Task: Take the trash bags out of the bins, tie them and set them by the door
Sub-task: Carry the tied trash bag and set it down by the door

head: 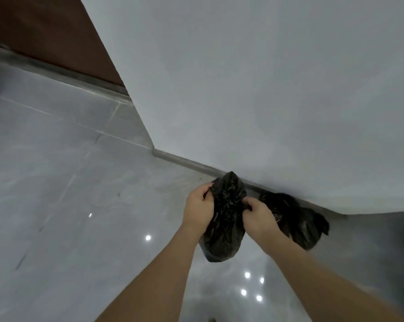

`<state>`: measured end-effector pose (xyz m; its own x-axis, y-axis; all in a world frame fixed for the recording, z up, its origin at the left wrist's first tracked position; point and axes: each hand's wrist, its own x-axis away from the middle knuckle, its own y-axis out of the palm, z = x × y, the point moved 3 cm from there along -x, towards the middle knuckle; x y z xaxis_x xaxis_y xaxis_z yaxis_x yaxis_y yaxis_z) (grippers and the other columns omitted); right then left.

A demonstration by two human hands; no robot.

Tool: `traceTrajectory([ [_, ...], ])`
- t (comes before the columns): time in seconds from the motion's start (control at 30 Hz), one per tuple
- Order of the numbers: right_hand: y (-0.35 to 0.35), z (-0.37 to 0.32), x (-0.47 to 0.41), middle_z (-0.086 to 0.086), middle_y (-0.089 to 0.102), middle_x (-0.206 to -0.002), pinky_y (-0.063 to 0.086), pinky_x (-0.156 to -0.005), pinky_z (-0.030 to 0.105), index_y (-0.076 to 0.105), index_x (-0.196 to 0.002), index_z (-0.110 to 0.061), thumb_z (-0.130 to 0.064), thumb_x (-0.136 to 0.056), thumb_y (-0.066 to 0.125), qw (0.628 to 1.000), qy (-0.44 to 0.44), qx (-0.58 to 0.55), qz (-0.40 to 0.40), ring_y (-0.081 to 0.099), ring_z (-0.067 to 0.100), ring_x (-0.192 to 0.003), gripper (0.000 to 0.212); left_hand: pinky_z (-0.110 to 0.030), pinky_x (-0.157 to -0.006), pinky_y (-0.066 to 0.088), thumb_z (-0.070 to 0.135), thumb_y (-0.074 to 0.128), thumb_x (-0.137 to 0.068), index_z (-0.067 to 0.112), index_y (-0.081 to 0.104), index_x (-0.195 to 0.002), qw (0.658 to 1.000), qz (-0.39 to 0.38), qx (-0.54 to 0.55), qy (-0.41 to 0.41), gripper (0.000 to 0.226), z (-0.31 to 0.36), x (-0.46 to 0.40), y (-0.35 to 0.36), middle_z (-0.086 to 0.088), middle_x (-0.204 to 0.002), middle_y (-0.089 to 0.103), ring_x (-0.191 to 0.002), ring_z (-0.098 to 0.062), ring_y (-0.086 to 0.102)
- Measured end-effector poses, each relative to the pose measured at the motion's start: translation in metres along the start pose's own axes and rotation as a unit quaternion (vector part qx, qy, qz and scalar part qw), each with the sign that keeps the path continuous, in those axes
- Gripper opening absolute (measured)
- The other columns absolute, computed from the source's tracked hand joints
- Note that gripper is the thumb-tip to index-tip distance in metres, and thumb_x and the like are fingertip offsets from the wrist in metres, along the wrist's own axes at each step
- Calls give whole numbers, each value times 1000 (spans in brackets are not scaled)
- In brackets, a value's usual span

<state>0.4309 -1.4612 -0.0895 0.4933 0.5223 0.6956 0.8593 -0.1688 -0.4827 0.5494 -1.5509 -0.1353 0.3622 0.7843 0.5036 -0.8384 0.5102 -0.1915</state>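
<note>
Two hands on one small crumpled black plastic trash bag (pixel 224 219), held up clear of the glossy grey tiled floor (pixel 68 182). Left hand (pixel 198 211) and right hand (pixel 258 217) each pinching gathered plastic at opposite sides of the neck. Looks like mid-tie. Second black plastic bag (pixel 296 219) just beyond right hand, on floor against the white wall (pixel 243 89). Next: cinch knot, then set down beside the other. Dark brown panel (pixel 45 36) far left, probably the door.
</note>
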Motion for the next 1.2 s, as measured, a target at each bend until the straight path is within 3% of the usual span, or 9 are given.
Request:
traceTrajectory([
  [0.17,11,45,-49,10,62,-122,49,-94,35,53,-136,-14,-3,-89,41,999,9,35,19,58,25,-109,49,-42,-98,52,17,47,-97,20,71,-113,999,-23,44,-20,29,-65,-48,40,1,-108,73,-103,-16,67],
  [0.33,-8,21,-9,-1,58,-103,43,-85,25,55,-126,-12,2,-89,42,999,-17,27,31,55,16,-97,42,-40,-108,42,19,42,-100,25,52,-134,997,-13,-53,-59,36,-30,-26,17,-5,-133,57,-119,-22,56],
  [0.43,-27,-27,43,8,62,-117,46,-94,33,54,-127,-12,-3,-88,43,998,-41,37,29,58,26,-111,42,-27,-110,30,20,40,-102,14,48,-139,980,6,-198,-1,38,34,16,-26,-5,-143,48,-129,-20,46],
  [0.53,-55,-94,115,10,51,-138,40,-107,39,43,-141,-12,-9,-92,44,994,-84,65,12,50,26,-123,49,-30,-109,31,21,39,-102,8,48,-138,953,13,-297,54,39,115,66,-70,-9,-141,49,-130,-23,44],
  [0.6,-78,-144,172,9,45,-144,35,-110,34,39,-144,-9,-10,-96,43,989,-113,98,2,44,26,-130,48,-34,-108,35,21,36,-103,9,48,-137,939,21,-337,70,38,174,106,-101,-10,-137,51,-127,-26,46],
  [0.73,-135,-247,295,7,36,-153,23,-112,25,33,-148,-9,-12,-98,42,971,-185,153,0,32,21,-140,51,-33,-108,34,20,37,-103,5,48,-136,921,57,-371,107,38,304,204,-157,-13,-138,50,-126,-29,46],
  [0.9,-216,-360,455,10,36,-153,20,-112,23,33,-147,-7,-11,-97,42,932,-298,206,16,32,22,-141,51,-33,-105,34,21,38,-102,7,48,-136,902,137,-386,136,38,466,348,-229,-12,-140,49,-126,-31,46],
  [0.97,-242,-394,512,11,38,-152,21,-112,25,34,-146,-6,-11,-97,44,911,-347,219,33,35,24,-139,51,-34,-111,30,24,39,-102,9,45,-141,891,189,-383,154,42,519,406,-257,-11,-146,45,-132,-28,42],
  [1.2,-278,-488,669,9,37,-153,25,-114,31,34,-148,-9,-17,-97,44,837,-493,226,74,35,24,-140,53,-37,-115,29,29,38,-103,9,39,-144,803,355,-422,227,47,656,574,-347,-8,-148,43,-137,-24,37],
])
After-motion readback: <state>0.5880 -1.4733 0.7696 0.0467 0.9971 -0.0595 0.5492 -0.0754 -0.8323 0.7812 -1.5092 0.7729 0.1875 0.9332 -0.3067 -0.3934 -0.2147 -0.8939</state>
